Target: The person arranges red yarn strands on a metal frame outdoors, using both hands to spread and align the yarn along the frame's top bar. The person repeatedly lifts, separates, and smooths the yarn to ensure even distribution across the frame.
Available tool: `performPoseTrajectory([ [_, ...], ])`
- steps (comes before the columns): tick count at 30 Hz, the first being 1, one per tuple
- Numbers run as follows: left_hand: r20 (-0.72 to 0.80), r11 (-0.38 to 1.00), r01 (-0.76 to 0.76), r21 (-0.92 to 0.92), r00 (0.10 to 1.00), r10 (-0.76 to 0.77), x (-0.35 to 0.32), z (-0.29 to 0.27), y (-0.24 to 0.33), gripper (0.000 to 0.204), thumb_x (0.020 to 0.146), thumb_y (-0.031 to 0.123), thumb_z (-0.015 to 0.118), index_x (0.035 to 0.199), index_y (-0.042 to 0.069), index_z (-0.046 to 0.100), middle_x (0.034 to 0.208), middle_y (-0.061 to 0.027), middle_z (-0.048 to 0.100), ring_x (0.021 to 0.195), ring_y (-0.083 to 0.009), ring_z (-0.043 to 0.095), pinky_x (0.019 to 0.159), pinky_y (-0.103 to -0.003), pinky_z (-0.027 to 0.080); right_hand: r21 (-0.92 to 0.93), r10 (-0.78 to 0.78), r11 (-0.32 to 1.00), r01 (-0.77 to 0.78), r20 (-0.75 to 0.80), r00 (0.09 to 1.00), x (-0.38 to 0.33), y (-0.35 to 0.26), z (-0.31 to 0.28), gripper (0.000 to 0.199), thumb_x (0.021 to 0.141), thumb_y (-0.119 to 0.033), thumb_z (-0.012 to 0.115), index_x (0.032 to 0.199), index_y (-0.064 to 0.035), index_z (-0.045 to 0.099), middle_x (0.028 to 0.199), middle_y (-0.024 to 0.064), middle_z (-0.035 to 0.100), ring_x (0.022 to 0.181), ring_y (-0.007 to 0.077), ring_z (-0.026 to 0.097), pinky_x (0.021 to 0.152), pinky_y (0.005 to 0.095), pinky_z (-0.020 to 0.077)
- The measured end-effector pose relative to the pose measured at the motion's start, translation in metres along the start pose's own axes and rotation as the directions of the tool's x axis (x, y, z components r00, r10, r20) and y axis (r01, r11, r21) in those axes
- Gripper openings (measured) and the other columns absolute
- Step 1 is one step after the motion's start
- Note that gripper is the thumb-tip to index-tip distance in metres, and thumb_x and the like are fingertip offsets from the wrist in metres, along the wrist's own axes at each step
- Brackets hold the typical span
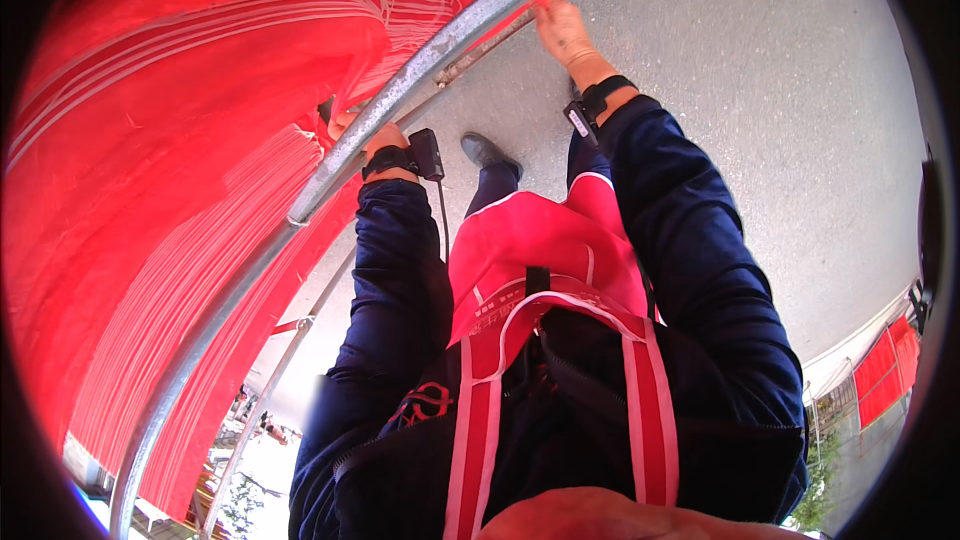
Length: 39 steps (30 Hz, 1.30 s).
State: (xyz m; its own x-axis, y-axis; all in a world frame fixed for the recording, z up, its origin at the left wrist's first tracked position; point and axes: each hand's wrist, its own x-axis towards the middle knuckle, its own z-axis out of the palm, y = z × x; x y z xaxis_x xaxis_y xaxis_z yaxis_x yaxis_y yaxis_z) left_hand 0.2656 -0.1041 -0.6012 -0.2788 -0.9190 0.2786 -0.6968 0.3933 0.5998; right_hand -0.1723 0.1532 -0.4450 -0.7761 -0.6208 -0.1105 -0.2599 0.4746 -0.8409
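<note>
Gripping one metal rail (420, 70), two hands: left hand (350, 123), right hand (562, 28), red fabric (180, 140)

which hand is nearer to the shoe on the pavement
Left. The left hand, at the metal rail under the red fabric, sits just left of the dark shoe. The right hand reaches farther up along the rail.

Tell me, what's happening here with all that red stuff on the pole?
A person in a dark blue jacket and red apron stands on grey pavement beside a long metal rail hung with red threads. The right hand reaches up to the rail, its fingers pinching a bit of the red material. The left hand is at the rail lower down, mostly hidden behind it, so its grip cannot be seen.
</note>
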Motion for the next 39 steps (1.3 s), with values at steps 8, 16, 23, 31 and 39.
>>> performPoseTrajectory([
  [8, -0.12, 0.619, 0.548, -0.563, 0.686, -0.717, -0.01, -0.002, 0.207, 0.021, 0.102, 0.025, 0.047, 0.107, 0.006, 0.055, 0.089, -0.0056, 0.055, 0.084, -0.0163, 0.052, 0.08, -0.033, 0.047, -0.022, -0.219, 0.975, 0.222, 0.104, 0.97, -0.017, -0.013, 0.023, 0.028, 0.094, -0.017, 0.056, 0.119, -0.0054, 0.062, 0.103, 0.024, 0.068, 0.1, 0.0434, 0.064, 0.087, 0.0469, 0.0519],
  [16, 0.273, 0.832, 0.528, -0.169, 0.837, -0.475, -0.02, -0.014, 0.271, 0.023, 0.095, 0.019, 0.06, 0.105, 0.0, 0.065, 0.093, -0.0084, 0.068, 0.086, -0.0191, 0.066, 0.075, -0.032, 0.052, 0.298, -0.096, 0.954, 0.025, 0.224, 0.97, -0.067, -0.041, -0.02, 0.023, 0.097, -0.018, 0.057, 0.111, -0.0035, 0.068, 0.104, 0.02, 0.07, 0.097, 0.0365, 0.067, 0.086, 0.0392, 0.0529],
  [23, 0.593, 0.787, 0.386, -0.481, 0.804, -0.032, -0.031, -0.117, 0.387, 0.022, 0.103, 0.017, 0.056, 0.114, 0.0, 0.061, 0.093, -0.006, 0.067, 0.084, -0.0127, 0.067, 0.074, -0.027, 0.054, 0.458, -0.02, 0.886, -0.075, 0.198, 0.98, -0.08, -0.072, -0.064, 0.024, 0.1, -0.017, 0.057, 0.114, -0.001, 0.067, 0.1, 0.0103, 0.072, 0.093, 0.0167, 0.067, 0.085, 0.0304, 0.0523],
  [31, 0.309, 0.682, 0.206, -0.702, 0.951, 0.031, 0.031, -0.212, 0.465, 0.02, 0.103, 0.015, 0.054, 0.118, 0.002, 0.06, 0.095, -0.007, 0.069, 0.075, -0.012, 0.066, 0.069, -0.025, 0.054, 0.637, -0.262, 0.763, 0.114, 0.142, 0.955, -0.071, -0.213, -0.105, 0.019, 0.098, -0.013, 0.061, 0.109, 0.0008, 0.068, 0.099, 0.0083, 0.072, 0.093, 0.0133, 0.067, 0.084, 0.0272, 0.0516],
  [39, -0.059, 0.65, -0.05, -0.759, 0.998, 0.007, 0.127, -0.302, 0.522, 0.02, 0.102, 0.016, 0.056, 0.115, 0.002, 0.062, 0.09, -0.0044, 0.067, 0.069, -0.0091, 0.064, 0.061, -0.022, 0.052, 0.595, -0.512, 0.727, 0.342, 0.137, 0.848, -0.076, -0.357, -0.141, 0.018, 0.098, -0.008, 0.062, 0.112, 0.0005, 0.067, 0.094, 0.0042, 0.072, 0.091, 0.0087, 0.065, 0.081, 0.0233, 0.0519],
])
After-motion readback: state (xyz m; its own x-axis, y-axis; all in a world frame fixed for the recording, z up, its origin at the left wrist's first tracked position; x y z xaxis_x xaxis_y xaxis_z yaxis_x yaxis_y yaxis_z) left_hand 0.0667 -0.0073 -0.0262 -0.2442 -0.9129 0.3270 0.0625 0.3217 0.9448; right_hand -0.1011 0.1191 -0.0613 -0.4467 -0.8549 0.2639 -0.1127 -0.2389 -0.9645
